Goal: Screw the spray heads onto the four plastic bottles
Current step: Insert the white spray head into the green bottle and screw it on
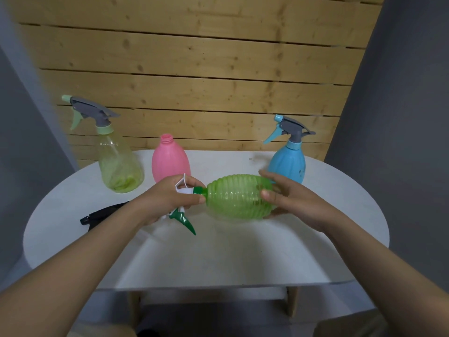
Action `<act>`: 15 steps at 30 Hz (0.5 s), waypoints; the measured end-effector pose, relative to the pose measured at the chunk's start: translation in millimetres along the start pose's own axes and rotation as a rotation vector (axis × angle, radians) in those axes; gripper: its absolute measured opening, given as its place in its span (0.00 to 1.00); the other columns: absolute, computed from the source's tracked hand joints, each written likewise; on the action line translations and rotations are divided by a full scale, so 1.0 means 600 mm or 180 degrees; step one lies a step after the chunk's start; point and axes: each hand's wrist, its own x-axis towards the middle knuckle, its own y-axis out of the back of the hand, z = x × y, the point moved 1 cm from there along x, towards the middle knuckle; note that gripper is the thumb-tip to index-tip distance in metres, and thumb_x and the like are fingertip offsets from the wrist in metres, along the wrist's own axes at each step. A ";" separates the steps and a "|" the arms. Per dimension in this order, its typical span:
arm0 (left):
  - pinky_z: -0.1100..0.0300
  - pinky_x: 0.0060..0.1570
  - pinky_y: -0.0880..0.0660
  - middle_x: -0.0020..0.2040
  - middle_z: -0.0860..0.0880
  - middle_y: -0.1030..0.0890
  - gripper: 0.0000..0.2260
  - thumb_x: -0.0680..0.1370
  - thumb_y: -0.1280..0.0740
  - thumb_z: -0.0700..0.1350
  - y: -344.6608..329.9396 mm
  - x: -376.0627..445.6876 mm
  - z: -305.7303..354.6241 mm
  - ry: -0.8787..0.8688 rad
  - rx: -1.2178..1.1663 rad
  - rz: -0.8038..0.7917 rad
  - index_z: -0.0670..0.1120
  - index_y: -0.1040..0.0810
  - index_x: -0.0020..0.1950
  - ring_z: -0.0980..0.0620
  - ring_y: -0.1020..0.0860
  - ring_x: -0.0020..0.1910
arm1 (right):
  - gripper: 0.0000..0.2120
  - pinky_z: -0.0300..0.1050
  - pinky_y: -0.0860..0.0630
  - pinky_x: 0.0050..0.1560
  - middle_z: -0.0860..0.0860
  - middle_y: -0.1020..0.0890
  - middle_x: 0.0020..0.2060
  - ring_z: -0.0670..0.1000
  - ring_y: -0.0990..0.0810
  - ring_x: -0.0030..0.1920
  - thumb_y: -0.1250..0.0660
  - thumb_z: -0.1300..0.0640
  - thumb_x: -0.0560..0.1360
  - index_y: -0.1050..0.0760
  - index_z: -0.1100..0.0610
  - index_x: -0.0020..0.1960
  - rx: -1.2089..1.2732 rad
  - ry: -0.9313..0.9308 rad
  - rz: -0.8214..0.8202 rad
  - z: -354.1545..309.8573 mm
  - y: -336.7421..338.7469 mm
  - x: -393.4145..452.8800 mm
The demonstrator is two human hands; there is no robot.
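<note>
Left hand (167, 198) grips the spray head (184, 210), right hand (289, 195) cups the green bottle (238, 197), held sideways w/ the head at its neck. Imo keep them inline so threads don't cross.

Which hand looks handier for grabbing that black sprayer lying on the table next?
Probably the left hand. The black spray head lies just beside its wrist, while the right hand cradles the green bottle on the far side.

black spray head (102, 214): partly behind left forearm; white-green spray head (181, 214): probably mostly covered
</note>
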 end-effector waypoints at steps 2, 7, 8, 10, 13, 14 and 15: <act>0.66 0.26 0.31 0.28 0.53 0.23 0.09 0.70 0.27 0.41 0.003 0.001 0.001 0.0022 -0.0069 0.0006 0.53 0.20 0.45 0.59 0.26 0.26 | 0.31 0.45 0.19 0.45 0.53 0.24 0.60 0.52 0.17 0.50 0.24 0.56 0.65 0.30 0.48 0.66 0.0091 0.0122 0.0063 0.000 0.000 0.000; 0.67 0.24 0.34 0.35 0.57 0.20 0.10 0.68 0.25 0.44 0.000 -0.003 0.014 -0.0219 0.0157 -0.0167 0.54 0.21 0.45 0.58 0.27 0.25 | 0.33 0.44 0.21 0.31 0.56 0.15 0.43 0.57 0.16 0.36 0.35 0.34 0.64 0.23 0.57 0.59 -0.0147 -0.0102 0.0199 0.001 -0.001 0.000; 0.67 0.23 0.34 0.36 0.57 0.21 0.10 0.68 0.24 0.44 0.000 -0.005 0.015 -0.0263 0.0169 -0.0188 0.55 0.21 0.44 0.59 0.27 0.25 | 0.40 0.43 0.22 0.31 0.57 0.15 0.40 0.58 0.16 0.35 0.38 0.29 0.62 0.24 0.59 0.60 -0.0190 -0.0278 0.0166 0.004 0.000 0.001; 0.67 0.22 0.34 0.37 0.55 0.21 0.10 0.67 0.24 0.44 0.001 -0.005 0.014 -0.0277 0.0167 -0.0164 0.55 0.21 0.43 0.59 0.27 0.25 | 0.46 0.43 0.21 0.35 0.59 0.15 0.45 0.57 0.14 0.37 0.41 0.26 0.59 0.26 0.58 0.63 -0.0186 -0.0487 0.0020 0.010 -0.001 0.002; 0.64 0.28 0.31 0.37 0.54 0.21 0.10 0.68 0.25 0.44 0.005 -0.001 0.009 -0.0214 0.0127 -0.0052 0.53 0.20 0.46 0.58 0.26 0.27 | 0.40 0.49 0.19 0.48 0.54 0.24 0.63 0.54 0.15 0.48 0.33 0.32 0.60 0.32 0.49 0.68 0.0118 -0.0152 -0.0017 0.013 -0.002 0.004; 0.62 0.30 0.31 0.36 0.54 0.20 0.10 0.68 0.25 0.43 0.006 0.000 0.009 -0.0180 0.0086 -0.0016 0.52 0.20 0.46 0.57 0.26 0.28 | 0.37 0.49 0.19 0.48 0.53 0.25 0.64 0.52 0.16 0.50 0.29 0.39 0.61 0.33 0.47 0.68 0.0304 -0.0014 0.0002 0.013 0.000 0.005; 0.62 0.31 0.31 0.35 0.55 0.20 0.10 0.68 0.25 0.43 0.006 0.002 0.009 -0.0159 0.0054 0.0001 0.52 0.20 0.46 0.57 0.26 0.28 | 0.35 0.49 0.18 0.46 0.52 0.25 0.62 0.50 0.16 0.51 0.26 0.47 0.62 0.32 0.46 0.67 0.0443 0.0099 -0.0012 0.012 0.001 0.004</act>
